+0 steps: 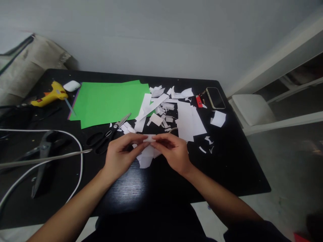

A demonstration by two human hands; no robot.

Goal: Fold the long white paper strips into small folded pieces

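Note:
A small white paper piece (149, 138) is pinched at both ends between my two hands above the black table. My left hand (121, 152) grips its left end with thumb and fingertips. On its right end, my right hand (174, 152) closes in the same way. White paper (146, 158) lies just below the hands, partly covered by them. Behind them are many white strips and scraps (156, 119). Black-handled scissors (109, 133) lie half open to the left of my left hand.
Green sheets (113, 102) lie at the back left, beside a yellow glue gun (51, 95) and a white case (72, 86). White cable (81, 168) loops at the left. A red lighter (199, 101) and a phone (215, 98) rest at the back right.

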